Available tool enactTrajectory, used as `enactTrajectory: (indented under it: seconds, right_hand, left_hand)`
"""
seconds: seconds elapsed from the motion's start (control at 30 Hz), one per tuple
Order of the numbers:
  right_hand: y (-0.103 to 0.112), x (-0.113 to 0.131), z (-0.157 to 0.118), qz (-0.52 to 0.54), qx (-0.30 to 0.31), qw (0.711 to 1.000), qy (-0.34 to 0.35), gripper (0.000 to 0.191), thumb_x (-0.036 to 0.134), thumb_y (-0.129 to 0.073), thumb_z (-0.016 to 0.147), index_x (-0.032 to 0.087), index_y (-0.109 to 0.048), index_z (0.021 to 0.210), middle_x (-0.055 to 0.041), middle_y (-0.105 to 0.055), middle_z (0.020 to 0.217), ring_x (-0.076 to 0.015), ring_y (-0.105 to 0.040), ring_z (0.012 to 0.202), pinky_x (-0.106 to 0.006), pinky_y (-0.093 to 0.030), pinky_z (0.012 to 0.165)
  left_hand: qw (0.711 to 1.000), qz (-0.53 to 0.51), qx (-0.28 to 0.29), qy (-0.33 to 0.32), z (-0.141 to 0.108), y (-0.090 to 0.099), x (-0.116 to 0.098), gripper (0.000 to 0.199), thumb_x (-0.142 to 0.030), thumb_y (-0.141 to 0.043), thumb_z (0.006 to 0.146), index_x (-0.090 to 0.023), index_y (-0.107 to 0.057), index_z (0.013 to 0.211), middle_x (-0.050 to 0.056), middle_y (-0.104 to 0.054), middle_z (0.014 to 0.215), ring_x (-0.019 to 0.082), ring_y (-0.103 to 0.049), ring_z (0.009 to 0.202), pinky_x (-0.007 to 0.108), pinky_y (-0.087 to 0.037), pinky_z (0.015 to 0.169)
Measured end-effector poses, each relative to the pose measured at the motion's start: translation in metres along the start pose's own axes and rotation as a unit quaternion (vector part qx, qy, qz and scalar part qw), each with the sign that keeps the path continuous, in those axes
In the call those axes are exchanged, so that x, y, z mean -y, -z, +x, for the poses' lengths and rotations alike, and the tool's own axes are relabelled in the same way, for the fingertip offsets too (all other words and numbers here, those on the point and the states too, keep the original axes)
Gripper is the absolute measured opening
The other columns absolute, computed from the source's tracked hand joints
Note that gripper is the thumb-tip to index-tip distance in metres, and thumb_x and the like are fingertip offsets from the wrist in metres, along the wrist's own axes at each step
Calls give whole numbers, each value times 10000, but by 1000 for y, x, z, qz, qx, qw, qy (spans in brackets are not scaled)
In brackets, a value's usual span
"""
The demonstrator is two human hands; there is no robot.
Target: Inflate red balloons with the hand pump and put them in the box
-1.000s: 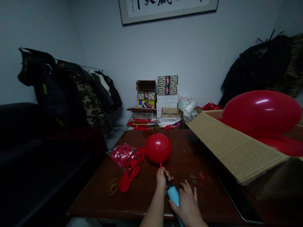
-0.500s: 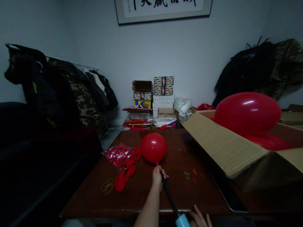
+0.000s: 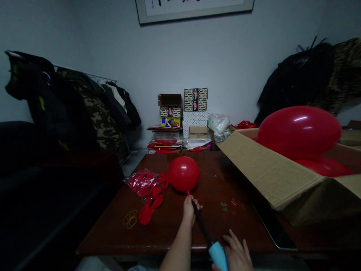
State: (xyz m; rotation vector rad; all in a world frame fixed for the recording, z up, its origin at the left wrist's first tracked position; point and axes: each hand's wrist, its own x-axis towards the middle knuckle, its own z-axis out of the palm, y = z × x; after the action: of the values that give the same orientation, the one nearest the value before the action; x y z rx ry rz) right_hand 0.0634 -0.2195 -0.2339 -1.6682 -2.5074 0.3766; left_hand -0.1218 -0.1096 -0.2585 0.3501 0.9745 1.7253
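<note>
Fingers of my left hand (image 3: 190, 209) clamp the red balloon (image 3: 184, 174) beyond them by its neck, the pump (image 3: 217, 254) slanting back rightward to my splayed right hand (image 3: 238, 255), its grip unclear.

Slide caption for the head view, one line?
Left hand grips a red balloon by its neck at the tip of a pump; right hand at the pump's blue body.

Over the tabletop (image 3: 166, 237), a glossy red balloon (image 3: 184, 174), rounded with air, neck held nearward in the left fingers (image 3: 188, 202). In that same grasp, a pump (image 3: 217, 256), black shaft slanting down rightward to a light-blue body, cut off at the bottom of view.
</note>
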Motion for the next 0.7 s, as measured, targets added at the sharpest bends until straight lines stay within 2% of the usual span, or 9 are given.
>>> enactTrajectory:
  seconds: [0.07,0.17,0.3,0.4,0.57,0.7]
  right_hand:
    - [9,7,9,9,7,1000,12,503,548,-515,682,176,-645,995,-122,-471,1316,-336,-250,1313,-551,-98,1063]
    - [17,20,27,23,-10,1000,17,488,516,-475,723,169,-626,1032,-117,-475,1308,-312,-245,1318,-529,-86,1070]
    - [16,38,53,25,-47,998,13,454,459,-472,731,146,-627,1022,-120,-499,1275,-303,-248,1315,-507,-61,1078]
    - [13,46,62,19,-57,998,6,454,439,-478,726,133,-623,1029,-124,-499,1273,-305,-235,1318,-509,-46,1079]
    - [5,41,48,10,-56,998,-1,451,459,-458,753,141,-624,1025,-126,-500,1277,-305,-250,1314,-515,-56,1080]
    - [-12,21,23,0,-40,999,17,524,528,-478,741,140,-613,1066,-140,-506,1278,-332,-281,1299,-549,-105,1065]
  left_hand:
    - [1000,-10,4,-3,0,1,1,348,-508,-548,703,-224,-348,721,-97,-436,468,62,-379,330,272,-437,501]
    - [1000,-11,7,-6,2,3,4,306,-470,-533,717,-222,-354,729,-96,-447,465,64,-385,331,271,-440,510]
    - [1000,-7,0,-8,6,5,6,275,-446,-517,723,-220,-360,736,-97,-453,448,69,-395,321,261,-434,497]
    - [1000,-4,-8,-15,9,5,7,274,-449,-508,727,-222,-356,731,-102,-442,430,68,-387,306,253,-428,482]
    - [999,21,-2,-25,9,3,8,288,-472,-491,742,-221,-351,725,-108,-427,408,60,-350,278,248,-425,459]
    - [999,34,7,-29,6,3,6,343,-521,-512,726,-222,-346,720,-109,-427,410,62,-358,277,246,-424,447]
